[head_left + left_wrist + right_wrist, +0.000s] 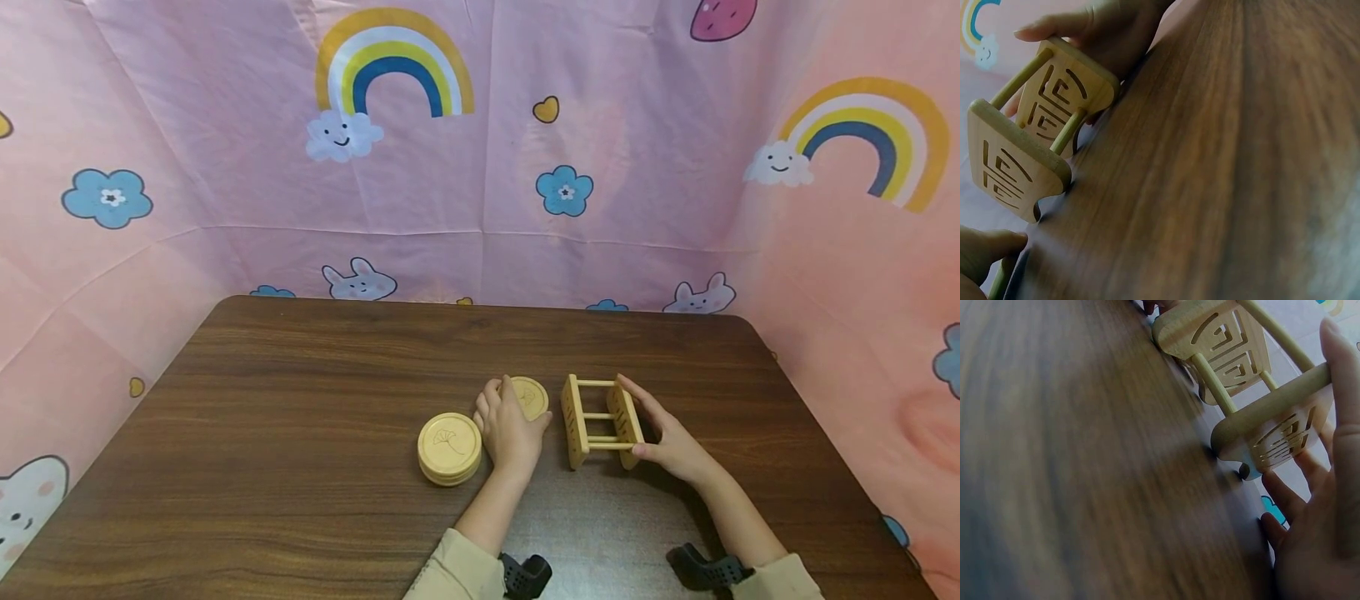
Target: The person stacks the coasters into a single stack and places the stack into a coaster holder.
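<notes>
Left hand [512,435] grips a round coaster [531,396] at its edge, by our view. Right hand [673,446] holds the right side panel of a wooden rack [624,419]. We note the rack on the worktop [300,517], right of the coaster; a coaster stack [450,446] sits just beside the left hand.

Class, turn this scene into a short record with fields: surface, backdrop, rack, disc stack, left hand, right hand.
Surface: dark wood-grain table
Backdrop: pink-and-purple cloth printed with rainbows, flowers and rabbits
Rack: wooden rack, cut-out side panels joined by rods, no discs inside
Disc stack: wooden disc stack, leaf design on top, beside the left hand
Left hand: left hand gripping a round wooden disc; any beneath it unclear
Right hand: right hand holding the rack's right panel
</notes>
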Demonstrator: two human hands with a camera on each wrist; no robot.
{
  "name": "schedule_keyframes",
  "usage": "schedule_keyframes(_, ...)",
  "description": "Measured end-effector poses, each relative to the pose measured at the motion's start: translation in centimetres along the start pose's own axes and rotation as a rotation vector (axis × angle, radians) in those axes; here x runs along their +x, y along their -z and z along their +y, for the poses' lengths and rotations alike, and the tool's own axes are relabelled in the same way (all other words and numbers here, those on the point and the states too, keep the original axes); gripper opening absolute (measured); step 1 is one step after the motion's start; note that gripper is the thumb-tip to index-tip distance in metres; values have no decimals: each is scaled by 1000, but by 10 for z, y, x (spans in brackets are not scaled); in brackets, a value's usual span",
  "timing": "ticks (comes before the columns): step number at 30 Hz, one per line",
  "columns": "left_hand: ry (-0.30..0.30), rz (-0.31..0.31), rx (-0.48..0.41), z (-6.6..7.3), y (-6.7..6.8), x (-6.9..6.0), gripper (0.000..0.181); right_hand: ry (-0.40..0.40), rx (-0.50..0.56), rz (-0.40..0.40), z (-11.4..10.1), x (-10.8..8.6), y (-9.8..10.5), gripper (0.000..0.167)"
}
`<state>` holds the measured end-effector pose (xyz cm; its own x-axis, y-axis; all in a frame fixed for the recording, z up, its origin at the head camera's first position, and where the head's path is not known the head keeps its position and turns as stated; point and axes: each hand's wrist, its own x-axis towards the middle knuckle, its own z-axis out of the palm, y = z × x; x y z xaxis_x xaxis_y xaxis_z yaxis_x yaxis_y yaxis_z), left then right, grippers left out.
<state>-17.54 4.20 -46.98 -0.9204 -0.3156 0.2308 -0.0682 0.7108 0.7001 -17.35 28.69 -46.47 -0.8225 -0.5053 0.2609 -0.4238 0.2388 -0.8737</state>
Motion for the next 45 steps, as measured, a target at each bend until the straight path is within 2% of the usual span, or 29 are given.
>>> schedule_keyframes(7, -4, 30, -83, 0, 2, -1, 89, 22, 1, -1, 0, 0, -1, 90)
schedule_keyframes(18, -65, 111, -192, -1, 0, 0, 87, -3, 2, -5, 2, 0, 0, 90)
schedule_keyframes(31, -79, 92, -290, 9, 7, -2, 87, 17, 13, -6, -1, 1, -1, 92)
schedule_keyframes(45, -112, 108, -304, 15, 11, -3, 87, 11, 17, -10, 1, 1, 0, 90)
